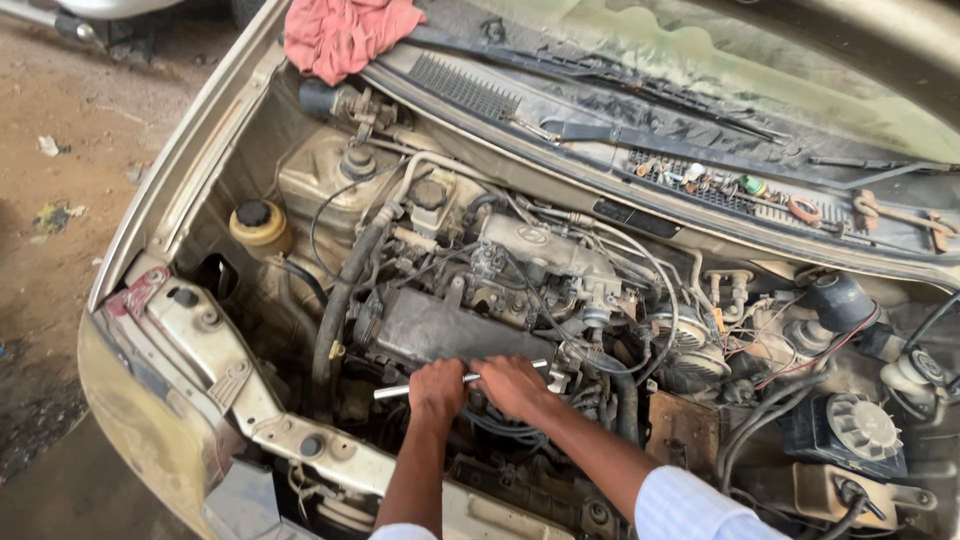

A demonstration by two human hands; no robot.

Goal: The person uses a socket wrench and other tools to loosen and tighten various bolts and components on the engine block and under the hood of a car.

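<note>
Head view: dusty engine bay [560, 270], dirt ground [70, 150] alongside

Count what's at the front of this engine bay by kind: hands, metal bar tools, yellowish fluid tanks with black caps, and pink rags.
Hands: 2, left hand and right hand, both on the bar
Shiny metal bar tool: 1
Yellowish fluid tank with black cap: 1
Crumpled pink cloth rag: 1
Total: 5

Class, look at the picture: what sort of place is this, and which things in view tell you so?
Probably an open-air car repair spot. A car's engine bay lies open, bare dirt ground lies beside it, and both hands, left hand and right hand, grip a metal wrench bar.
</note>
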